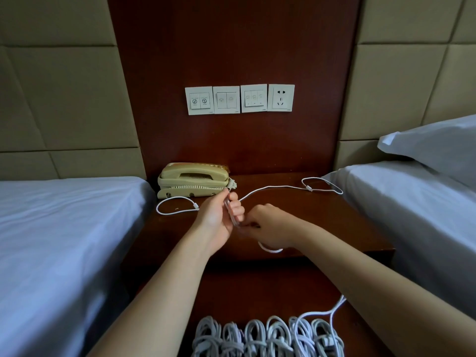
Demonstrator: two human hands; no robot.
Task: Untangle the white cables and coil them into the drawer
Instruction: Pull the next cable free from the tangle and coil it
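Observation:
My left hand (219, 215) grips a folded bundle of white cable (273, 187) above the dark wooden nightstand (322, 228). My right hand (268, 225) pinches the lower end of that bundle, right beside the left hand. From the hands one strand runs right to a small loop near the right bed, another loops left in front of the telephone. A short piece of cable shows under my right wrist. Several coiled white cables (268, 336) lie side by side in the open drawer at the bottom edge.
A beige telephone (193, 179) sits at the back left of the nightstand. Beds with white sheets flank it on the left (64, 240) and right (412, 215); a pillow (438, 148) lies on the right one. Wall switches and a socket (239, 99) are above.

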